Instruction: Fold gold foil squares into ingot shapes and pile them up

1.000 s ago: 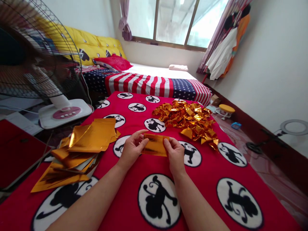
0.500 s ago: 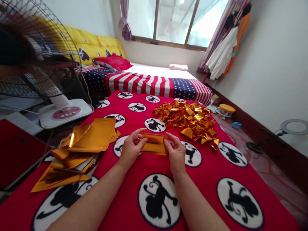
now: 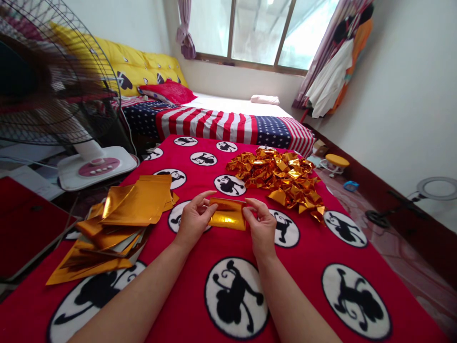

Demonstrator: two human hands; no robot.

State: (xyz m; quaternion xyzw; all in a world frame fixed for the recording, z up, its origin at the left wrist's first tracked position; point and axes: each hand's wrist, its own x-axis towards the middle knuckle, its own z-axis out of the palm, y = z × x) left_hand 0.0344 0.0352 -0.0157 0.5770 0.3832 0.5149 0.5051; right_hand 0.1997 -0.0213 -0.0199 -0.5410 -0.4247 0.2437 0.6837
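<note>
Between both hands is a small sheet of gold foil paper (image 3: pixel 227 215), bent over along its far edge. My left hand (image 3: pixel 197 216) pinches its left end with the thumb on top. At the right end, my right hand (image 3: pixel 260 220) grips it the same way; the fingers behind the paper are partly hidden. To the left lies a loose stack of flat gold foil sheets (image 3: pixel 137 202), some showing pale undersides. A heap of folded gold foil pieces (image 3: pixel 282 176) rests beyond my right hand, apart from it.
A red cloth with black-and-white monkey circles (image 3: pixel 303 281) covers the table. On the left stands a running fan (image 3: pixel 96 166) near a dark red panel (image 3: pixel 28 224). Behind the table is a bed (image 3: pixel 221 121); a yellow stool (image 3: pixel 336 161) and a ring light (image 3: pixel 437 188) are at right.
The foil sheet has tilted slightly between my fingers and now catches a bright reflection on its near half. Both hands have stayed in nearly the same place.
</note>
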